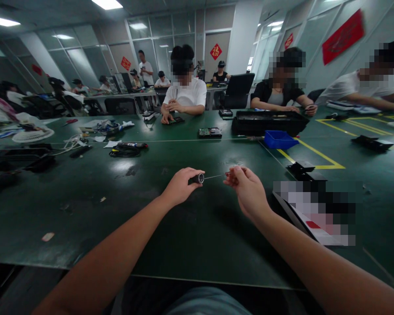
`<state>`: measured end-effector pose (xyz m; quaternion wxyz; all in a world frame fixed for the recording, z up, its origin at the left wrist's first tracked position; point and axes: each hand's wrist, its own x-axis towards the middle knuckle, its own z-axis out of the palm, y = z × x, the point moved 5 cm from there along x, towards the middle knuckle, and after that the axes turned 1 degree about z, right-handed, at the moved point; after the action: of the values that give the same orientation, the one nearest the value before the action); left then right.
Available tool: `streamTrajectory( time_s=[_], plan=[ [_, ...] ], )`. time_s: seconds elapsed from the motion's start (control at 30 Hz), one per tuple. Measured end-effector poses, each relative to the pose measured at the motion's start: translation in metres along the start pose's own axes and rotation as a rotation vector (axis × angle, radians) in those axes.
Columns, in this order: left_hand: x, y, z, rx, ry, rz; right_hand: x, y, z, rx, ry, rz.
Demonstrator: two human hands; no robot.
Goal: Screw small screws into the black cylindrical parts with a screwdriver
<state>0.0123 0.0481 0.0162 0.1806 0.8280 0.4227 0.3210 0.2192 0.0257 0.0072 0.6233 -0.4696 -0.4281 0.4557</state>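
Note:
My left hand (pixel 180 186) is closed around a short black cylinder (pixel 200 178) with a pale ringed end, much like a small flashlight. A thin metal rod (pixel 213 176) runs from beside that end toward my right hand (pixel 248 188). My right fingers are pinched on a small reddish piece (pixel 227 174), whose kind I cannot make out. Whether the rod joins the cylinder or the reddish piece is unclear. Both hands are held above the green table (pixel 190 245), a short gap apart.
A blue bin (pixel 280 139), a long black casing (pixel 269 123) and a circuit-board device (pixel 209 132) lie beyond my hands. Coiled black cable (pixel 128 150) is at left. A white box-like item (pixel 315 218), partly blurred, sits near my right forearm. Co-workers sit across.

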Motion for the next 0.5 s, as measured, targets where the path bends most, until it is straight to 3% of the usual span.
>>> streamTrajectory(
  time_s=[0.3,0.5],
  plan=[
    [-0.001,0.003,0.005,-0.016,-0.020,0.026,-0.002,-0.003,0.005,-0.181,-0.083,-0.114],
    [-0.002,0.003,0.005,-0.044,-0.004,-0.036,-0.007,-0.015,0.005,-0.302,-0.087,-0.162]
  ],
)
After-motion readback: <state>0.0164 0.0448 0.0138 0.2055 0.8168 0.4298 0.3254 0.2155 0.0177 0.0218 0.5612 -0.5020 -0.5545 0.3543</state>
